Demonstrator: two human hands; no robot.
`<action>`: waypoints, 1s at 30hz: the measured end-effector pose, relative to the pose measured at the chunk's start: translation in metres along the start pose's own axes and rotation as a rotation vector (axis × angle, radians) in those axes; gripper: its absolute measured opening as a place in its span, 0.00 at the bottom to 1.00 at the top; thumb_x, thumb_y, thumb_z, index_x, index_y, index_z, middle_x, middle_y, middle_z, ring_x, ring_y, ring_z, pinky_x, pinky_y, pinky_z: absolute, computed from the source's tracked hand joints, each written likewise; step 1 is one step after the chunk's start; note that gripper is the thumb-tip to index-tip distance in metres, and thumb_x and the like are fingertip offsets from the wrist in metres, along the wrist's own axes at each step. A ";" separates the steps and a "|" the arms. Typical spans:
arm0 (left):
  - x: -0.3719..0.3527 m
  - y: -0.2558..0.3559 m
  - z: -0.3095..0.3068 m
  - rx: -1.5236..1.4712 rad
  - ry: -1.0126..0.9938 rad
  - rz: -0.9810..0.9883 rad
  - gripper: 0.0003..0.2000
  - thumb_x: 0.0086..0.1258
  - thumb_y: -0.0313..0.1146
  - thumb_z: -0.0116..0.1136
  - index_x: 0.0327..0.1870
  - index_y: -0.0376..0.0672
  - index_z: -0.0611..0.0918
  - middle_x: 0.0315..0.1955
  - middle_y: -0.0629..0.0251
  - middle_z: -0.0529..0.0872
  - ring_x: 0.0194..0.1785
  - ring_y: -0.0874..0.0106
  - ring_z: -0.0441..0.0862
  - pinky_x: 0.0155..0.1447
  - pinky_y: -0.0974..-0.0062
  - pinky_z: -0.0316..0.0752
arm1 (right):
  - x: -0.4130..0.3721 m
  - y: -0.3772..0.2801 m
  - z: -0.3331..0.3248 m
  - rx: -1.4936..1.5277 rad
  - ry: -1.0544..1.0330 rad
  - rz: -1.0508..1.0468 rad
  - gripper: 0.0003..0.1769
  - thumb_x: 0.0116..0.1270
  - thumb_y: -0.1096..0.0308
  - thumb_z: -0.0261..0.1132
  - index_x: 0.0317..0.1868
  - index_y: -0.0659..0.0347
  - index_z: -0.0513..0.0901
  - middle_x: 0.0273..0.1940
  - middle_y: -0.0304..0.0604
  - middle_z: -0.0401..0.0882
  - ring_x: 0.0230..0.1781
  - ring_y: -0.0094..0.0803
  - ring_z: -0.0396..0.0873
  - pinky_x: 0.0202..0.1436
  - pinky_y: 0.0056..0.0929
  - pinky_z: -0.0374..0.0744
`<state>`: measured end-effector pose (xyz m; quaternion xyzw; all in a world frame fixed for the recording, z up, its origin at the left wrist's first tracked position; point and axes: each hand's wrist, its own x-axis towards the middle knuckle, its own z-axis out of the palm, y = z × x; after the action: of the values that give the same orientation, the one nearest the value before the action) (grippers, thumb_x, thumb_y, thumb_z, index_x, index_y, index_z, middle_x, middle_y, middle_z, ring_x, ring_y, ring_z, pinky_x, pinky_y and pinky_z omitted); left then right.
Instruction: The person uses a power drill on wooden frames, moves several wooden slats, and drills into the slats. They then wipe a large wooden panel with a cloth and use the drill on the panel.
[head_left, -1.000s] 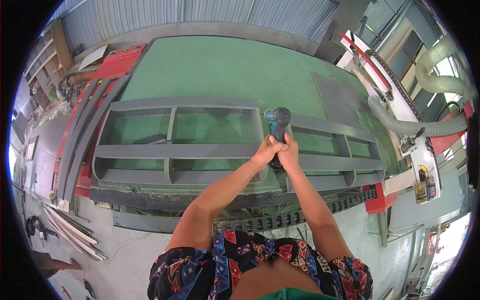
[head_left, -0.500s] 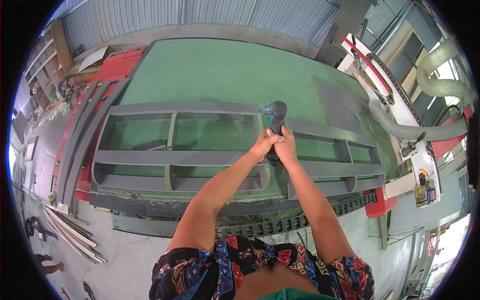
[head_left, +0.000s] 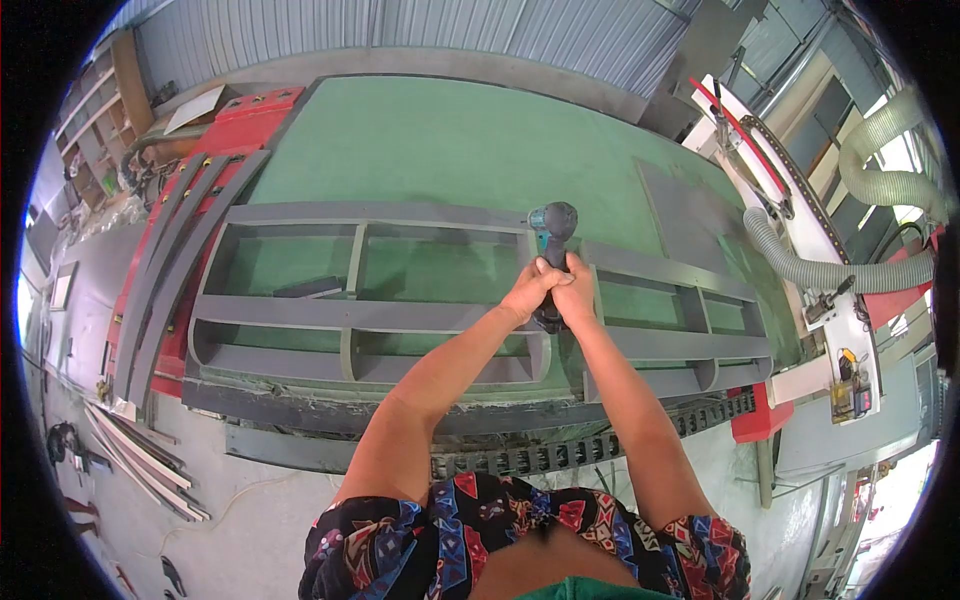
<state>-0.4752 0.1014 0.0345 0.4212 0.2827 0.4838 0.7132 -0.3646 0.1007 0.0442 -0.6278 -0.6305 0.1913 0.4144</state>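
While snug around the power drill (head_left: pixel 556 256), left hand (head_left: pixel 527 291) and right hand (head_left: pixel 575 294) in joint grip, its head (head_left: pixel 562 220) just beyond.

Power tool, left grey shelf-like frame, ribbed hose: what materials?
Power tool: likely molded plastic, teal and black, mostly matte; two-tone casing.
Left grey shelf-like frame: probably board, painted or laminated; flat, even matte grey strips. Core unclear.
Ribbed hose: likely flexible plastic, pale grey-green; smooth bends and regular ribs. Can't tell if wire-reinforced.
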 end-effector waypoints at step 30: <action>-0.016 0.024 -0.058 -0.006 0.105 0.050 0.33 0.49 0.44 0.66 0.53 0.33 0.68 0.44 0.56 0.76 0.49 0.67 0.74 0.55 0.69 0.70 | 0.005 -0.035 0.060 0.159 -0.057 -0.041 0.22 0.57 0.49 0.68 0.36 0.61 0.78 0.28 0.47 0.80 0.30 0.40 0.78 0.37 0.36 0.74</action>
<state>-0.5385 0.1098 0.0271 0.3998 0.3076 0.5238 0.6864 -0.4322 0.1176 0.0370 -0.5742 -0.6375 0.2500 0.4488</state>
